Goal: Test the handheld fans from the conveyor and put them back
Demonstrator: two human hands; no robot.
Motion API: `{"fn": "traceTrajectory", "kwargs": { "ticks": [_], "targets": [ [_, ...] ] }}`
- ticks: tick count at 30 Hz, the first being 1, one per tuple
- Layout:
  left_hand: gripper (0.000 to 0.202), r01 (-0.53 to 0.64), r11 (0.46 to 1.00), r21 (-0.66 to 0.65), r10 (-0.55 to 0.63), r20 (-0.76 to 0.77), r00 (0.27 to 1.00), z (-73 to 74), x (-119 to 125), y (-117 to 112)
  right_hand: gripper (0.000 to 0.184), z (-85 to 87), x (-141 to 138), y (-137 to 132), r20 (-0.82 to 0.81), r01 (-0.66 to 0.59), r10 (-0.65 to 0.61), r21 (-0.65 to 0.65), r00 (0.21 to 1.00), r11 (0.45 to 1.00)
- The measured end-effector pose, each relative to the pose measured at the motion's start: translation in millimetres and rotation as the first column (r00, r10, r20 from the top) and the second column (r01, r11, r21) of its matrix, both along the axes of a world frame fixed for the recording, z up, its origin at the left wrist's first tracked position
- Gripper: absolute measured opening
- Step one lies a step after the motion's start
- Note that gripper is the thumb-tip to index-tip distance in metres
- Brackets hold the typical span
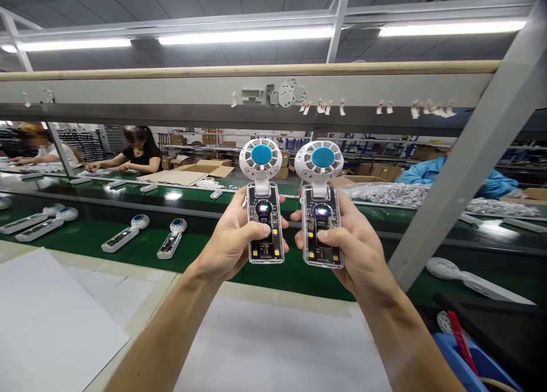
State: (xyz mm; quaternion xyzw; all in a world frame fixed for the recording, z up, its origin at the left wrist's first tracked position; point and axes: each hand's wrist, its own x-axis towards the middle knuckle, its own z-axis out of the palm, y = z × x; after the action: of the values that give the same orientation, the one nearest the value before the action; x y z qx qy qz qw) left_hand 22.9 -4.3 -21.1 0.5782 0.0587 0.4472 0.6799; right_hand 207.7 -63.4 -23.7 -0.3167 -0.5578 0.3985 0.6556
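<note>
Both your hands are gripping: left hand is holding the left fan, right hand is holding the right fan. Each grip is closing fully around the lower, clear-cased body from the outer side, with the fingers passing behind, some tips showing past the inner edge, and the thumb lying on the dark front face. Fans are standing roughly upright, side by side, a narrow gap separating them. Blue-centred heads are sticking up above your fingers; bottom ends are protruding below your thumbs. A small display is glowing on each body just above the thumb. You're holding both up in front of the green belt; white paper is lying beneath, between your forearms. More fans are lying on the belt to your left. A blue bin is sitting beside your right forearm.
</note>
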Motion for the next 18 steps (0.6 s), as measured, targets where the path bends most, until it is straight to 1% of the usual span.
{"fn": "traceTrajectory", "kwargs": {
  "ticks": [4,7,10,13,18],
  "targets": [
    [0.049,0.059,0.998,-0.013,-0.059,0.0,0.998,-1.7,0,2,0.084,-2.5,2,3,0.008,0.0,0.0,0.014,1.0,1.0],
    [0.049,0.068,0.997,-0.03,-0.068,-0.018,0.997,-5.9,1,7,0.081,-4.4,3,6,0.011,-0.018,0.018,0.016,1.0,1.0],
    [0.049,0.05,0.998,-0.043,-0.051,-0.022,0.998,-9.1,3,11,0.08,-5.0,4,7,0.004,-0.026,0.026,0.009,1.0,1.0],
    [0.051,0.022,0.998,-0.058,-0.023,-0.022,0.999,-9.0,3,10,0.081,-4.7,4,8,0.006,-0.01,0.01,0.006,1.0,1.0],
    [0.05,-0.034,0.999,-0.025,0.033,-0.037,0.999,-6.3,4,6,0.085,-3.8,3,6,0.013,0.019,-0.02,0.022,1.0,1.0]
  ]
}}
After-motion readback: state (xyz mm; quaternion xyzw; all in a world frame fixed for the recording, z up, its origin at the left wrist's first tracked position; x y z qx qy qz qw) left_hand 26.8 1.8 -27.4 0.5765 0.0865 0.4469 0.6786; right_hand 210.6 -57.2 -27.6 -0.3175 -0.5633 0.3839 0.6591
